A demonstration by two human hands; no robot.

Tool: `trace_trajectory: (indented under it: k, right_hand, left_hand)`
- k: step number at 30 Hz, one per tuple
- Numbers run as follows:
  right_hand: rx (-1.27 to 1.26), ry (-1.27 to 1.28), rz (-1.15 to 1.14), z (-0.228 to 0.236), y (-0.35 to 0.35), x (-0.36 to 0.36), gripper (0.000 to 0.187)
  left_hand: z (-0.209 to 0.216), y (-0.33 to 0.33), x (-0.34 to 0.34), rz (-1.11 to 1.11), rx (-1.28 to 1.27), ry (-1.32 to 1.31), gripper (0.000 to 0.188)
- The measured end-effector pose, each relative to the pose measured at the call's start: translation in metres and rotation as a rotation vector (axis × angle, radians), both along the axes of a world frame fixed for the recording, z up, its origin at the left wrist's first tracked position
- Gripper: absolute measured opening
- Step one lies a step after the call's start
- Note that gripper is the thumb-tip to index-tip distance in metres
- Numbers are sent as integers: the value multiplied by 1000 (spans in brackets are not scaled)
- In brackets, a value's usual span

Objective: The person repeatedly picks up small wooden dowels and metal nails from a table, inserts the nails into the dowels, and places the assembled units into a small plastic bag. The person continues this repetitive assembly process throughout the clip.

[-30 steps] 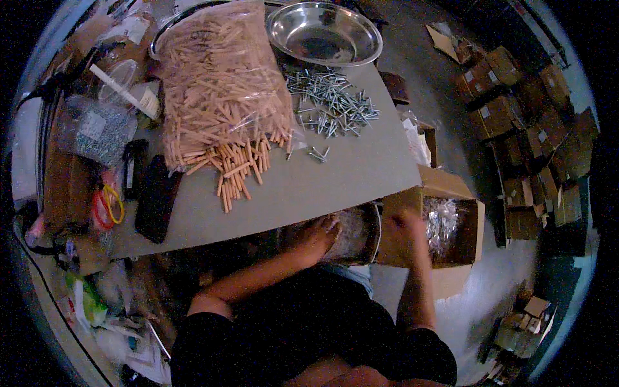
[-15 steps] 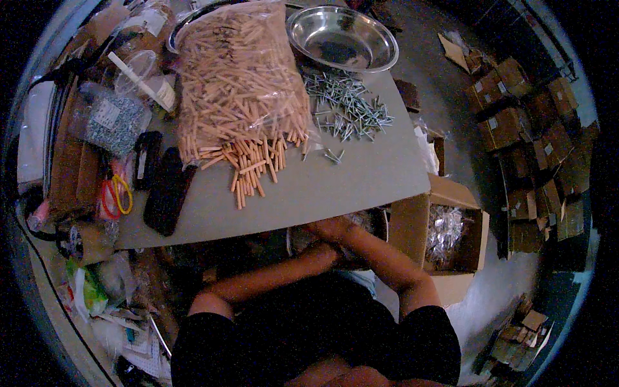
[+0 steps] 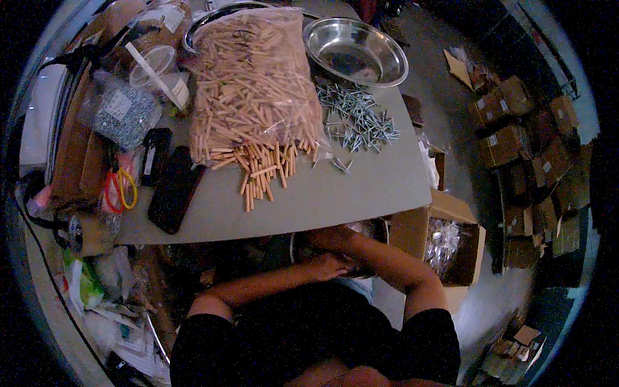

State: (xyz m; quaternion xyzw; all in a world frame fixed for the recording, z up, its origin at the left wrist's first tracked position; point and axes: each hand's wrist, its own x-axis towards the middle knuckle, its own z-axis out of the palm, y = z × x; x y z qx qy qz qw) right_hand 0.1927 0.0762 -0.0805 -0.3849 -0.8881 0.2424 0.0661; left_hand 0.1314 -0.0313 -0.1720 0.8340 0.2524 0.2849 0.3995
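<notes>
Below the table's near edge, both forearms meet over a round basin [image 3: 293, 250] with a pale rim, in deep shade. My left hand [image 3: 330, 265] is at the basin's near side, its fingers dim and blurred. Farther in, my right hand [image 3: 327, 238] reaches into the basin, its fingers lost in the dark. What either hand holds, if anything, cannot be made out. On the table ahead lies a large clear bag [image 3: 255, 90] of short wooden dowels, some loose dowels [image 3: 261, 177] spilling from its near end. Beside it is a pile of metal screws [image 3: 361, 116].
A shiny steel bowl [image 3: 354, 53] stands behind the screws. Left of the dowels are a black phone-like slab [image 3: 174, 193], red and yellow loop handles [image 3: 121, 190] and a bag of small metal parts [image 3: 122, 109]. An open carton [image 3: 480, 255] stands right of the table; stacked boxes [image 3: 506, 138] lie beyond.
My left hand has shifted slightly right and nearer me, apart from the right hand. My right hand has moved slightly deeper under the table edge. The view has tilted a little.
</notes>
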Motion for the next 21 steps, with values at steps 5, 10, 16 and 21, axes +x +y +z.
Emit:
trace_trajectory:
  k: [5, 10, 16, 21]
  right_hand:
    - [-16, -113, 23, 5, -3, 13, 28]
    - [-134, -425, 79, 52, -28, 38, 28]
    - [98, 167, -140, 156, -19, 35, 24]
    - [306, 137, -384, 169, 29, 1, 22]
  left_hand:
    - [32, 4, -17, -51, -381, -104, 31]
    - [81, 20, -40, -24, -332, -28, 29]
    - [88, 31, -50, 55, -632, -156, 25]
    - [88, 43, -55, 43, -298, -241, 25]
